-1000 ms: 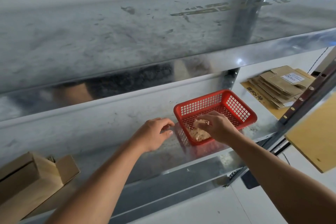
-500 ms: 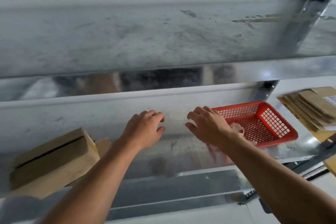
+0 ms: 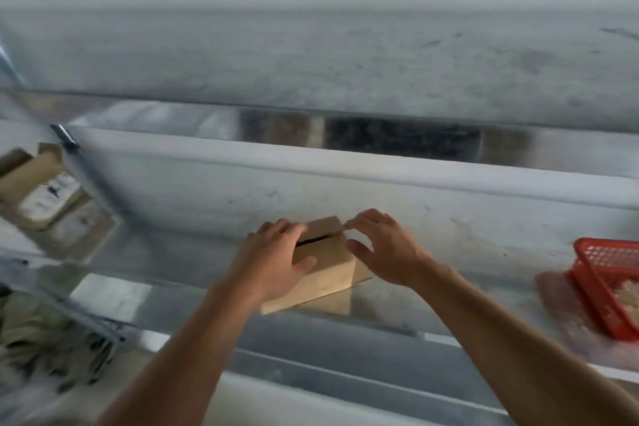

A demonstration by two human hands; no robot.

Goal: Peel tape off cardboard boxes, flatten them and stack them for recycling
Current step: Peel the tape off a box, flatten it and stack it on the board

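A small brown cardboard box (image 3: 328,270) with a loose flap at its right end lies on the metal shelf (image 3: 466,273), in the middle of the view. My left hand (image 3: 273,256) grips its left part, fingers over the top and thumb on the front face. My right hand (image 3: 387,249) hovers at the box's right end with fingers spread and curved. Its fingertips are at the raised top flap, and I cannot tell whether they touch it. The picture is blurred by motion.
A red plastic basket (image 3: 608,284) with crumpled tape scraps stands on the same shelf at the far right. More cardboard packages (image 3: 45,197) lie beyond the shelf's left post. The upper shelf (image 3: 311,62) hangs low overhead. A greenish bundle (image 3: 41,339) sits below left.
The view swung left, so the basket slid to the right edge. Both hands left the basket area and reached the box; the left hand now grips it.
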